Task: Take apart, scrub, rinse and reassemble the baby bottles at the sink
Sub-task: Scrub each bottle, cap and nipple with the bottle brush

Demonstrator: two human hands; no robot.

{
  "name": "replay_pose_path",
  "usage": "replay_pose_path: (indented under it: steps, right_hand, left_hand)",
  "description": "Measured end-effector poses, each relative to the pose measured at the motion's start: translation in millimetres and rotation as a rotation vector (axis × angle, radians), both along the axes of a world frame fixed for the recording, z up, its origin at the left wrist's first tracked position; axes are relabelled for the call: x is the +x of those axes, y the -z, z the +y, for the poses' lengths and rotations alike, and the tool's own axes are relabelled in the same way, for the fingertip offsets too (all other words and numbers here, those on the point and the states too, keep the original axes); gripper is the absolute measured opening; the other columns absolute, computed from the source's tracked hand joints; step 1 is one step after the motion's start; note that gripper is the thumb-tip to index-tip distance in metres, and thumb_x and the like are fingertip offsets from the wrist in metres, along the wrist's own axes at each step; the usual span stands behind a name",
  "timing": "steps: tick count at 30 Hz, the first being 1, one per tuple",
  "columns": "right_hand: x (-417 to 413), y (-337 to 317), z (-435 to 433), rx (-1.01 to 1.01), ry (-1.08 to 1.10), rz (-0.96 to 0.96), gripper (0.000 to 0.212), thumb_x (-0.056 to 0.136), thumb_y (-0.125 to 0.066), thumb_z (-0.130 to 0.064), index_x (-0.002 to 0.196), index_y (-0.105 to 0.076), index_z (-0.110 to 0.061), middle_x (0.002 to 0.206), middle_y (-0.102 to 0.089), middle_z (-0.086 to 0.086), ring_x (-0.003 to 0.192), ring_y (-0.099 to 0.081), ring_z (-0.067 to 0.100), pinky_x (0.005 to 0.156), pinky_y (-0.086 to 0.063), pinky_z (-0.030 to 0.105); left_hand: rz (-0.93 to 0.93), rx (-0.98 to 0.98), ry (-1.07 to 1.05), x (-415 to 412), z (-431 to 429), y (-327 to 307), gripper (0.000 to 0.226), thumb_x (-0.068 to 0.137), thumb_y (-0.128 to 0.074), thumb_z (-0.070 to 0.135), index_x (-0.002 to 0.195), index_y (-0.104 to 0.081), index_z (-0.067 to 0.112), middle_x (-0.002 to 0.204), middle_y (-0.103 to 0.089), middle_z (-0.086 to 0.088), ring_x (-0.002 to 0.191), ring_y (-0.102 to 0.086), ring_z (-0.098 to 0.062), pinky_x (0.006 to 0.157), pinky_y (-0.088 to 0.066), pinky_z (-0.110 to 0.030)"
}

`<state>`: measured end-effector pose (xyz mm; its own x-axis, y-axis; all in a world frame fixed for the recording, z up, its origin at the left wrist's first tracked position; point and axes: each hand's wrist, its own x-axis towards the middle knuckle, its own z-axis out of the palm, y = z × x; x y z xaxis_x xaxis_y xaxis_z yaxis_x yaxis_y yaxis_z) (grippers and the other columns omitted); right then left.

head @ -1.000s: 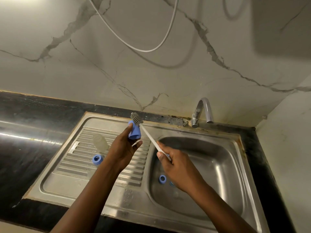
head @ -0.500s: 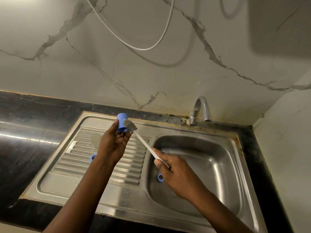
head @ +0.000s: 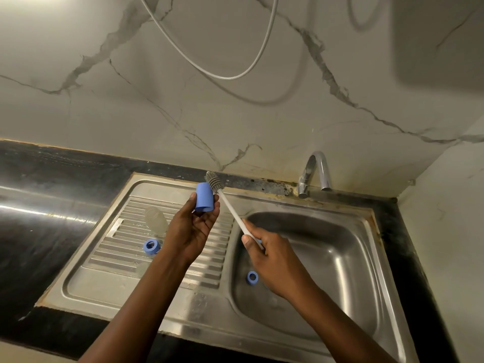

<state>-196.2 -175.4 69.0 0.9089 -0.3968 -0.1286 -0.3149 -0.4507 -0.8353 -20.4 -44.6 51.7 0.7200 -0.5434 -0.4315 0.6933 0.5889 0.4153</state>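
over the last second the left hand [head: 191, 229] has rolled the blue cap [head: 204, 197] in its fingertips; half a second ago its end pointed up beside the bristles, now the domed end is up and the open rim faces down toward the palm; thumb and fingers are curled round the cap's lower part. the bottle brush [head: 213, 179] has shifted with it; its bristled head now sits at the cap's upper right edge, touching or just behind it, and the right hand [head: 272, 260] stays closed round the lower end of the white handle, thumb along it. i judge this as scrubbing the cap's outside, so the task is mid-scrub; rinsing and reassembly look still to come, and no water shows at the tap [head: 314, 171].

the sink basin [head: 340, 247] holds a second ring [head: 252, 277] on its floor near the left wall; the right hand hides anything beside it. on the drainboard [head: 112, 279] a clear bottle [head: 155, 218] lies on its side, looking empty, with a collar ring [head: 151, 246] just beside it. the cap's inside cannot be seen. the dark counter [head: 39, 205] surrounds the sink.
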Motion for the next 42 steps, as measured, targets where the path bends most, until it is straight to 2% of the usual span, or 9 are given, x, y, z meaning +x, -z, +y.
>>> replay_pose_path:
  steps: [7, 13, 20, 23, 26, 32, 36, 38, 42]
  right_hand:
    - [-11.7, 5.5, 7.4, 0.03, -0.011, -0.005, 0.049, 0.11, -0.05, -0.044, 0.159, -0.044, -0.038, 0.113, -0.073, 0.001, 0.088, -0.072, 0.018, 0.079, -0.063, 0.037]
    - [-27.9, 4.8, -0.9, 0.026, -0.021, 0.011, 0.046, 0.109, -0.051, -0.043, 0.155, -0.048, -0.043, 0.081, -0.068, -0.014, 0.072, -0.064, -0.003, 0.062, -0.05, 0.014]
    - [-27.0, -4.3, -12.9, -0.051, -0.05, 0.022, 0.045, 0.11, -0.049, -0.046, 0.155, -0.049, -0.043, 0.121, -0.072, -0.006, 0.103, -0.07, 0.007, 0.088, -0.06, 0.027]
    - [-19.9, -5.3, -9.5, -0.051, -0.035, 0.018, 0.046, 0.109, -0.051, -0.046, 0.155, -0.049, -0.043, 0.125, -0.071, -0.012, 0.103, -0.068, 0.001, 0.083, -0.055, 0.016]
    - [-14.1, -5.1, -7.6, -0.047, -0.027, 0.022, 0.046, 0.109, -0.052, -0.045, 0.155, -0.049, -0.04, 0.123, -0.072, -0.011, 0.094, -0.068, 0.001, 0.074, -0.05, 0.013]
    - [-16.6, -5.8, -7.2, -0.053, -0.046, 0.031, 0.045, 0.11, -0.05, -0.045, 0.155, -0.049, -0.043, 0.122, -0.072, -0.01, 0.097, -0.069, 0.001, 0.083, -0.056, 0.018]
    - [-27.4, -0.9, -1.4, -0.025, -0.041, 0.034, 0.044, 0.11, -0.05, -0.042, 0.154, -0.049, -0.045, 0.075, -0.064, -0.01, 0.065, -0.06, -0.003, 0.059, -0.048, 0.015]
    - [-29.8, 0.0, 0.2, -0.021, -0.044, 0.045, 0.044, 0.11, -0.05, -0.042, 0.154, -0.049, -0.045, 0.067, -0.061, -0.017, 0.059, -0.058, -0.002, 0.056, -0.044, 0.015]
    - [-30.3, -4.9, -4.5, -0.042, -0.038, 0.044, 0.044, 0.11, -0.05, -0.043, 0.154, -0.05, -0.044, 0.083, -0.068, -0.016, 0.074, -0.065, -0.004, 0.064, -0.052, 0.017]
  left_hand:
    - [0.007, 0.069, -0.038, 8.6, 3.5, 2.8, 0.035, 0.107, -0.06, 0.028, 0.132, -0.058, 0.003, 0.107, -0.075, -0.02, 0.085, -0.076, -0.024, 0.072, -0.066, -0.032]
    - [-0.065, 0.156, 0.018, 18.1, 15.4, 1.9, 0.046, 0.103, -0.064, 0.031, 0.139, -0.056, 0.003, 0.123, -0.068, -0.022, 0.079, -0.066, -0.017, 0.072, -0.062, -0.022]
    - [-0.143, 0.251, 0.242, 23.9, 27.0, -4.3, 0.051, 0.094, -0.068, 0.031, 0.134, -0.058, 0.002, 0.109, -0.071, -0.023, 0.071, -0.059, -0.016, 0.062, -0.06, -0.023]
    - [-0.138, 0.24, 0.266, 21.5, 26.9, -2.8, 0.051, 0.091, -0.069, 0.031, 0.132, -0.057, 0.002, 0.106, -0.072, -0.024, 0.07, -0.06, -0.017, 0.063, -0.06, -0.024]
    - [-0.146, 0.238, 0.285, 19.1, 26.9, 1.2, 0.053, 0.089, -0.07, 0.031, 0.131, -0.057, 0.002, 0.106, -0.072, -0.025, 0.068, -0.061, -0.018, 0.063, -0.06, -0.025]
    - [-0.115, 0.283, 0.175, 29.9, 28.3, 7.3, 0.049, 0.097, -0.069, 0.03, 0.134, -0.057, 0.001, 0.109, -0.072, -0.025, 0.067, -0.063, -0.018, 0.061, -0.061, -0.025]
    - [-0.105, 0.33, 0.114, 35.6, 27.7, 10.4, 0.043, 0.099, -0.07, 0.028, 0.131, -0.059, 0.003, 0.113, -0.068, -0.024, 0.068, -0.065, -0.018, 0.06, -0.061, -0.025]
    - [-0.094, 0.342, 0.097, 35.9, 26.7, 11.4, 0.039, 0.1, -0.07, 0.028, 0.128, -0.06, 0.004, 0.114, -0.066, -0.023, 0.069, -0.065, -0.018, 0.06, -0.061, -0.024]
    - [-0.142, 0.364, 0.164, 30.0, 22.8, 9.9, 0.043, 0.096, -0.071, 0.029, 0.128, -0.061, 0.002, 0.109, -0.07, -0.023, 0.068, -0.062, -0.017, 0.059, -0.059, -0.023]
